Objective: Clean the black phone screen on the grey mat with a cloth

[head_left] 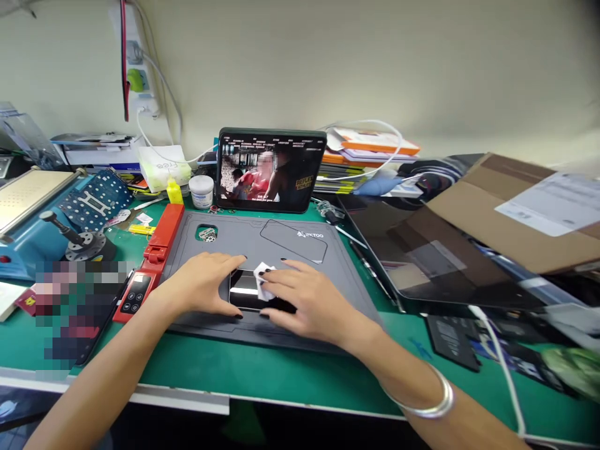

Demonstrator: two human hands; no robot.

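"Holding what, those two hands?"

"The right hand (312,300) has its fingers closed on a folded white wipe (263,284), which rests on the dark glass of a phone (242,290)."

"And the left hand (202,284)?"

"Its thumb and fingers are apart, around the phone's left end: thumb by the near edge, fingertips by the far one. I cannot tell whether they press on it."

"Where does the phone lie?"

"Flat on the grey mat (239,234), near its middle, on the green bench top (201,359). The right hand covers part of its right end."

"What stands around the mat?"

"A red device (165,234) lies along its left side. Just beyond the far edge, a tablet (272,172) is propped up showing a video, with a white jar (202,192) to its left. A cardboard box (510,206) sits far right."

"Anything on the wrists?"

"A silver bangle (440,400) circles the right forearm."
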